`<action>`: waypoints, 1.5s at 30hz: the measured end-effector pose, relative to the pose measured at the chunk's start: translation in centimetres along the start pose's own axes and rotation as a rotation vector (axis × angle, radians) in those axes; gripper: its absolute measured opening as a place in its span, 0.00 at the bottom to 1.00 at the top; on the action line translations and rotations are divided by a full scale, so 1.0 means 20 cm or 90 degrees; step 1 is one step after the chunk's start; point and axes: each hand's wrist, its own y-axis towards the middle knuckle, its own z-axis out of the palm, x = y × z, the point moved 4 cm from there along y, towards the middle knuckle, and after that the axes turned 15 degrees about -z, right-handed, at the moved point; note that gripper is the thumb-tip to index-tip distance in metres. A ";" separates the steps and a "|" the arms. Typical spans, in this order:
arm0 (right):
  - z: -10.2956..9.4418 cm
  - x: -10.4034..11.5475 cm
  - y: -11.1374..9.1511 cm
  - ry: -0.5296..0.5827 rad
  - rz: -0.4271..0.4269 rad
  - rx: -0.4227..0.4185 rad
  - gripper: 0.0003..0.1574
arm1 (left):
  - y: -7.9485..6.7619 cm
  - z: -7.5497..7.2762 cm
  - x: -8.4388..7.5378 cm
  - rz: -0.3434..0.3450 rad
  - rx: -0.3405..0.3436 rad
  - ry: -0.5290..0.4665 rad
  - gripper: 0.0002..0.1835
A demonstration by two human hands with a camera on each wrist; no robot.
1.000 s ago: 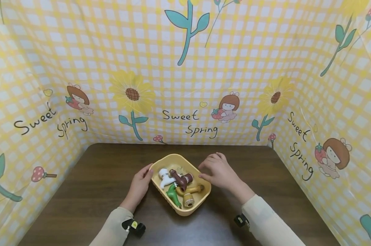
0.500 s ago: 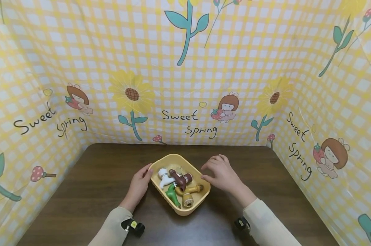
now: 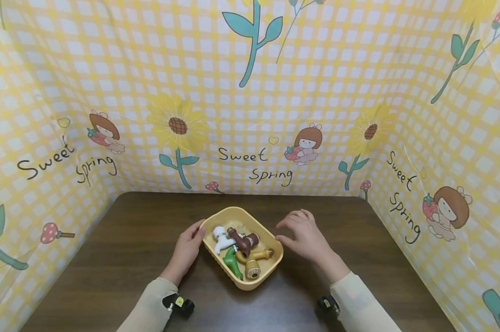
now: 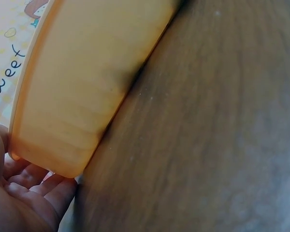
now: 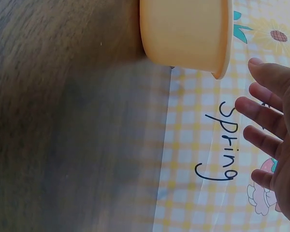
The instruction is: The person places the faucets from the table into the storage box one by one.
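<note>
A pale yellow plastic basket sits on the table in the head view. My left hand grips its left corner, thumb at the rim; the left wrist view shows the fingers behind and below the basket wall. My right hand is just off the basket's right side, fingers loosely bent and holding nothing. In the right wrist view a gap shows between its thumb and the rim. Inside lie pipe-shaped pieces: white, dark brown, green and tan-yellow.
The dark wooden table has a rounded far corner at the left. A yellow checked cloth with sunflowers and lettering hangs behind it and on both sides. A black wrist camera is strapped at the left sleeve, another at the right.
My right hand has drawn slightly away to the right from the basket's rim. My left hand stays at the basket's corner, and the pieces inside lie as before.
</note>
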 end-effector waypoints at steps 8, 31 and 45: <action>0.01 -0.01 -0.03 -0.001 0.009 -0.009 0.15 | -0.01 0.00 -0.01 -0.007 -0.005 0.008 0.24; 0.03 -0.09 -0.12 0.019 0.001 -0.037 0.16 | -0.01 0.00 -0.01 0.010 -0.011 0.027 0.24; 0.03 -0.11 -0.14 -0.027 -0.019 -0.045 0.16 | -0.01 -0.02 -0.02 0.030 -0.028 0.071 0.24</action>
